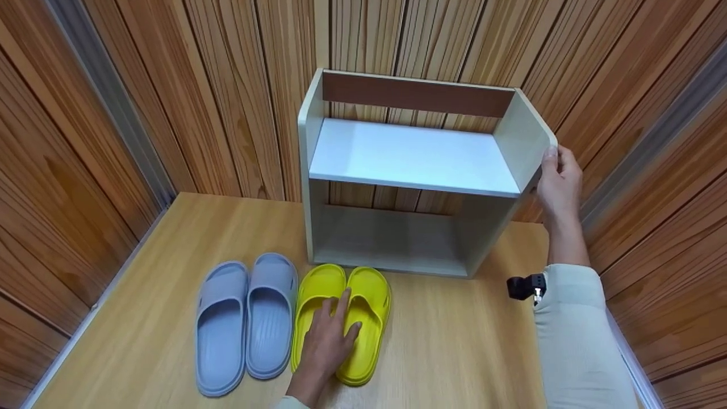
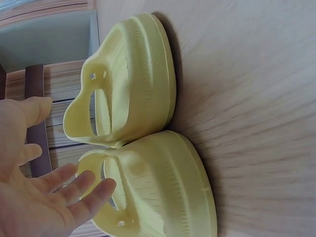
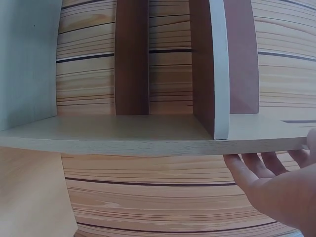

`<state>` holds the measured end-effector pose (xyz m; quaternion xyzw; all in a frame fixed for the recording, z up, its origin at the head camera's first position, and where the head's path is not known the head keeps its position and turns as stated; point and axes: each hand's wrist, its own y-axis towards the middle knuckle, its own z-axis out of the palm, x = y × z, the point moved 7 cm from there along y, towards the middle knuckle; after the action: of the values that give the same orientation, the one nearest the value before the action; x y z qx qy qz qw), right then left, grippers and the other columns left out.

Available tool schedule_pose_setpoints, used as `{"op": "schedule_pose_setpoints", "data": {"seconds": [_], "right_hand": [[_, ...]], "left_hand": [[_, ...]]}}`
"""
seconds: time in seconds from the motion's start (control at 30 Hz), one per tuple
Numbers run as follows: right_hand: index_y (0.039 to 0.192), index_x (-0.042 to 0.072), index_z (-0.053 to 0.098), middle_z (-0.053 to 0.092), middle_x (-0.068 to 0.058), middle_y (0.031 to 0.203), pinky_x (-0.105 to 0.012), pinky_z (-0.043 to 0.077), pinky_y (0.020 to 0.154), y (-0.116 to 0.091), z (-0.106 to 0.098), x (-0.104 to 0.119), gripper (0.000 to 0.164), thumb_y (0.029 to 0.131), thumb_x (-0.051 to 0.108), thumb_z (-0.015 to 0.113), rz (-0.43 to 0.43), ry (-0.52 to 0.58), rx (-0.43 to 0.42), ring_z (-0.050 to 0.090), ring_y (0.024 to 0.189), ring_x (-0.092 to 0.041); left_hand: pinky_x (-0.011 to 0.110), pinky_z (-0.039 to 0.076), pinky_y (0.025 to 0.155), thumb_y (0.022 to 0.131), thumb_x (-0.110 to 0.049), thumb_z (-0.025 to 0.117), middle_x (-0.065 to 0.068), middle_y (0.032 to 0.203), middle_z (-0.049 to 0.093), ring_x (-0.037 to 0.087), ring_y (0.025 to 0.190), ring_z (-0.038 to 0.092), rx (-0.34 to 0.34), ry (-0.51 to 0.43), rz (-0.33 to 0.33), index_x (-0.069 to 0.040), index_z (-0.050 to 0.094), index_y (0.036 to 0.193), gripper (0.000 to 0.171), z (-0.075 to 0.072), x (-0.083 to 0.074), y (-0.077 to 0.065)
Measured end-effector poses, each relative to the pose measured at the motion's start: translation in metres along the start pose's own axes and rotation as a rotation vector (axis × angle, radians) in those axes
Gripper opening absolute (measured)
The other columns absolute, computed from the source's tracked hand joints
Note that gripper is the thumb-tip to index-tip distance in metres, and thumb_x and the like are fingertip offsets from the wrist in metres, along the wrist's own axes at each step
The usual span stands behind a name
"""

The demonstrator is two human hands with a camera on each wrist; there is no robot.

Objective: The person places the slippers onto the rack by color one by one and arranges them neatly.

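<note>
A small two-tier wooden shelf (image 1: 412, 156) stands against the back panelling. At its right side panel (image 1: 525, 133), my right hand (image 1: 561, 184) grips the front edge, thumb on the near side; in the right wrist view the fingers (image 3: 242, 170) lie along the panel's outer face. My left hand (image 1: 326, 343) is over a pair of yellow slippers (image 1: 369, 284), its fingers spread and loosely bent. Nothing is held in it. The left wrist view has the hand (image 2: 44, 192) beside the slippers; whether a fingertip touches one, I cannot tell.
A pair of grey slippers (image 1: 272, 278) lies left of the yellow pair on the wood-look floor (image 1: 443, 341). Wood-panelled walls (image 1: 227, 85) close in behind and at both sides. A small black device (image 1: 525, 287) sits on the right wrist.
</note>
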<state>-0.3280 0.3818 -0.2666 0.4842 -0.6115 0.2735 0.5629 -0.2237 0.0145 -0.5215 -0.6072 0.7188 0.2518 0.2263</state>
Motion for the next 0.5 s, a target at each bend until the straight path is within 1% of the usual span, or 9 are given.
{"op": "schedule_pose_setpoints", "data": {"seconds": [0.2, 0.37, 0.5], "right_hand": [[0.156, 0.015, 0.037, 0.041, -0.012, 0.148, -0.048, 0.038, 0.113, 0.000, -0.001, -0.001, 0.057, 0.108, 0.044, 0.036, 0.000, -0.005, -0.020, 0.044, 0.131, -0.027], [0.157, 0.017, 0.037, 0.042, -0.012, 0.147, -0.050, 0.037, 0.113, -0.001, -0.001, -0.001, 0.055, 0.108, 0.043, 0.037, 0.005, 0.017, -0.015, 0.044, 0.131, -0.027], [0.157, 0.018, 0.038, 0.043, -0.010, 0.148, -0.048, 0.037, 0.113, -0.002, -0.001, -0.002, 0.057, 0.107, 0.045, 0.037, 0.013, 0.025, -0.019, 0.044, 0.131, -0.026]], "left_hand": [[0.048, 0.053, 0.090, 0.093, -0.025, 0.074, 0.017, 0.131, 0.053, 0.033, 0.111, 0.054, -0.031, -0.004, 0.005, -0.010, 0.049, 0.149, 0.063, 0.003, -0.001, 0.002], [0.047, 0.051, 0.093, 0.092, -0.023, 0.075, 0.016, 0.129, 0.054, 0.032, 0.110, 0.054, -0.030, -0.006, -0.013, -0.009, 0.051, 0.147, 0.061, 0.009, -0.004, 0.004], [0.046, 0.050, 0.093, 0.092, -0.022, 0.075, 0.015, 0.128, 0.055, 0.031, 0.109, 0.053, -0.027, -0.007, -0.028, -0.009, 0.051, 0.147, 0.062, 0.014, -0.004, 0.004]]}}
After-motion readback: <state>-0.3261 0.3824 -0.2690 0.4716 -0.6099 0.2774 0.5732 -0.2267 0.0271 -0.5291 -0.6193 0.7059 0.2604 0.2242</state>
